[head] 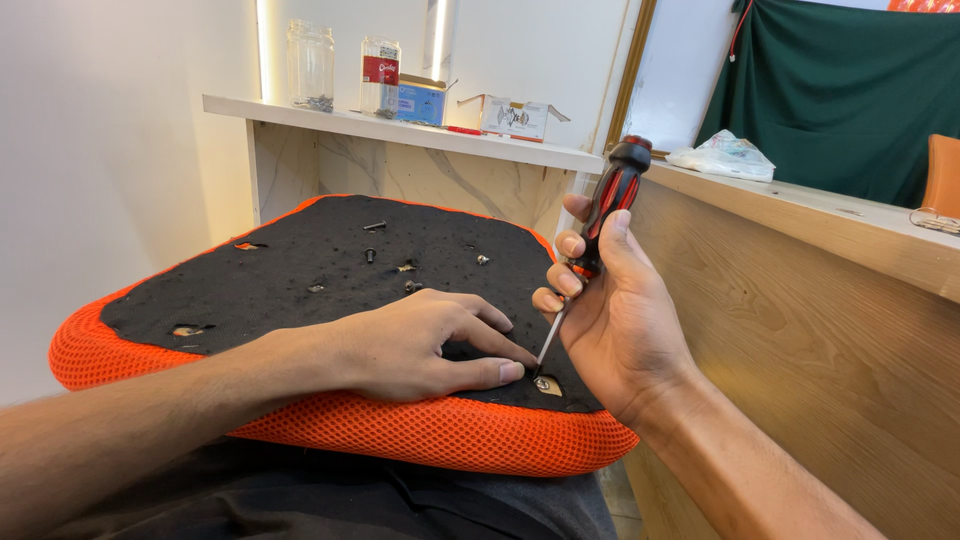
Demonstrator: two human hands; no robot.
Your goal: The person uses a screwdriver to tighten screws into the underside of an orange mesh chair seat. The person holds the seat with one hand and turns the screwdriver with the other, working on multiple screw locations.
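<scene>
Left hand (420, 345) nearest, flat with fingers spread on the black underside of an orange mesh seat cushion (440, 435) across the lap, right hand (610, 320) gripping a red-black screwdriver (610, 200), tip on a screw (543, 383) near the cushion's front right corner

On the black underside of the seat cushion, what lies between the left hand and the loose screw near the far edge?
In the head view, between the left hand and that loose screw lie more small screws and open holes in the black fabric.

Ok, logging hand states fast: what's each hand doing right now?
Left hand: open, fingers pressed flat on the seat cushion beside the screw.
Right hand: closed around the screwdriver.
</scene>
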